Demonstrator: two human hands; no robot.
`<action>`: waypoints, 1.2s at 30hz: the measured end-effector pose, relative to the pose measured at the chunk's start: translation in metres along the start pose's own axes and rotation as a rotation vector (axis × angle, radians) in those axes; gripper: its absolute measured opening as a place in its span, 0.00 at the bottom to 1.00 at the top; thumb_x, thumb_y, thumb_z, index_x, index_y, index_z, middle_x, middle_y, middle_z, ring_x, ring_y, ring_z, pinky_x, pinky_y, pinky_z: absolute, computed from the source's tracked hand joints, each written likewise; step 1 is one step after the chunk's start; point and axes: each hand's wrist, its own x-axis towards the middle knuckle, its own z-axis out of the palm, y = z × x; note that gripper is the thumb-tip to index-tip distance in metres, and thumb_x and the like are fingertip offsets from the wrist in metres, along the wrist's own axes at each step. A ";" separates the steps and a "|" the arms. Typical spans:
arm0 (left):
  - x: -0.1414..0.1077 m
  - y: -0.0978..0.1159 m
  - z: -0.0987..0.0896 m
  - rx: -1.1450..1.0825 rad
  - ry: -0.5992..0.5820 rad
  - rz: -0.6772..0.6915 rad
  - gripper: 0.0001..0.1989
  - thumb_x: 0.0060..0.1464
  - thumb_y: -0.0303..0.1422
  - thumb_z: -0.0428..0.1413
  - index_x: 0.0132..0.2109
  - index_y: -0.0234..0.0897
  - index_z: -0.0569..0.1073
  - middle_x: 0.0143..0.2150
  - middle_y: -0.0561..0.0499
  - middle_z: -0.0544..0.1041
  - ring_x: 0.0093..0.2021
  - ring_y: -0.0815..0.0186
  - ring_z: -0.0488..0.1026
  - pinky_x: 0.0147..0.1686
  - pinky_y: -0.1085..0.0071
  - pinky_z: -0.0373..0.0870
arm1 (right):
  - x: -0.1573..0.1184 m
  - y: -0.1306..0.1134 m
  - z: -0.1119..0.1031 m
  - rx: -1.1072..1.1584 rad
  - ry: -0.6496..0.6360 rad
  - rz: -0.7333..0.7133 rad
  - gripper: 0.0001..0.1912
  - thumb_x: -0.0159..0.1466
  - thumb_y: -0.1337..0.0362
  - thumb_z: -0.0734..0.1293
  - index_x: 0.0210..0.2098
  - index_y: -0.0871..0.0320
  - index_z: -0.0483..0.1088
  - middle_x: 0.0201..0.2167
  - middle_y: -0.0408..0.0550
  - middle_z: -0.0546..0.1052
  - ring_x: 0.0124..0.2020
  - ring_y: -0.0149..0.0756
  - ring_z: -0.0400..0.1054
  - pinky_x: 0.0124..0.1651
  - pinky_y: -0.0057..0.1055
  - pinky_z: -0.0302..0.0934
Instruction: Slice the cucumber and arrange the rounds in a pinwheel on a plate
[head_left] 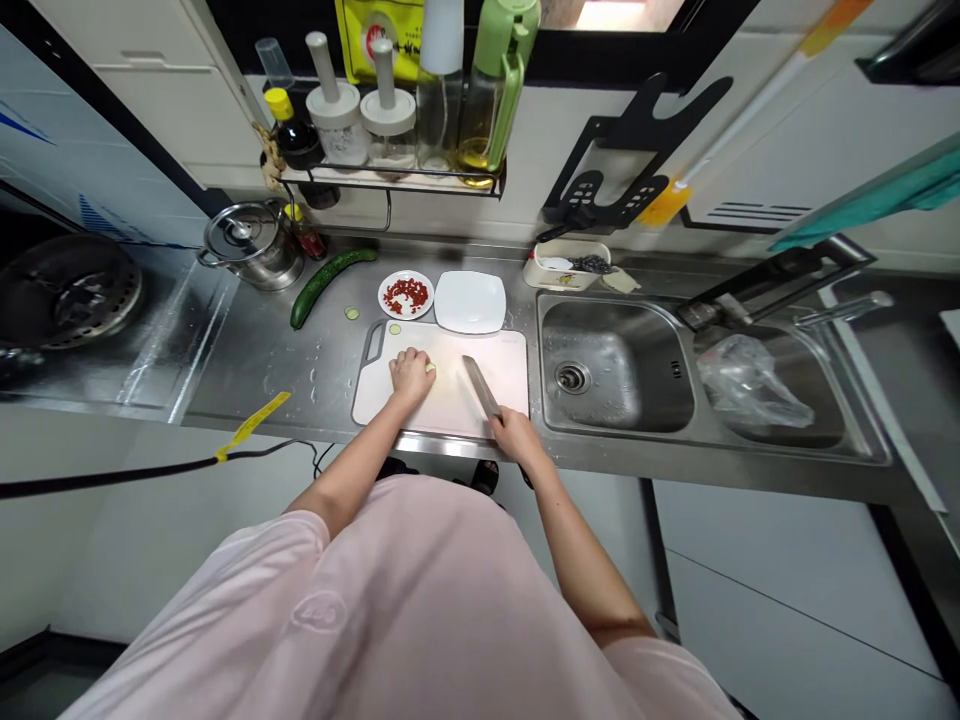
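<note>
Curling my left fingers (417, 367) down, I touch a small pale green cucumber slice (430, 368), but I cannot tell if they pinch it. My right fingers (511, 424) are closed tight on a long steel kitchen knife (480, 387), and its tip points to 11 o'clock. Under my hands is a white plastic cutting board (457, 345). A long dark green cucumber (322, 285) lies on the wet steel counter (262, 345) at 10 o'clock from the board. At 12 o'clock are a round white plate (387, 293) of red bits and a square white plate (470, 302).

The sharp knife could cut my left fingers if it slips sideways. The board could slide on the wet steel.

I count two hands, one knife, one board, one long cucumber, two plates, and three small slices.
</note>
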 end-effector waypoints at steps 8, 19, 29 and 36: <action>0.003 0.005 -0.003 0.073 -0.070 0.055 0.07 0.53 0.30 0.51 0.38 0.36 0.72 0.36 0.41 0.75 0.40 0.56 0.70 0.43 0.58 0.58 | 0.005 0.001 0.000 0.008 0.024 -0.035 0.17 0.66 0.62 0.54 0.43 0.59 0.71 0.39 0.52 0.76 0.40 0.37 0.69 0.37 0.24 0.53; 0.021 0.008 -0.020 0.216 -0.273 0.332 0.08 0.50 0.23 0.51 0.34 0.32 0.75 0.32 0.39 0.77 0.37 0.59 0.74 0.51 0.60 0.55 | 0.011 0.000 0.002 0.005 0.037 -0.055 0.17 0.65 0.61 0.54 0.42 0.60 0.71 0.37 0.51 0.77 0.39 0.36 0.69 0.36 0.24 0.52; 0.022 0.005 -0.033 0.232 -0.325 0.400 0.13 0.54 0.27 0.47 0.41 0.37 0.75 0.36 0.43 0.77 0.38 0.61 0.73 0.45 0.63 0.58 | 0.013 0.003 0.006 0.044 0.050 -0.070 0.17 0.65 0.60 0.54 0.41 0.59 0.71 0.35 0.51 0.76 0.37 0.36 0.68 0.33 0.24 0.50; 0.022 0.005 -0.032 0.235 -0.316 0.407 0.11 0.53 0.31 0.49 0.37 0.35 0.76 0.36 0.42 0.76 0.38 0.59 0.73 0.43 0.64 0.61 | 0.012 0.003 0.004 0.056 0.053 -0.072 0.17 0.65 0.61 0.54 0.41 0.59 0.72 0.36 0.52 0.77 0.38 0.37 0.68 0.34 0.25 0.50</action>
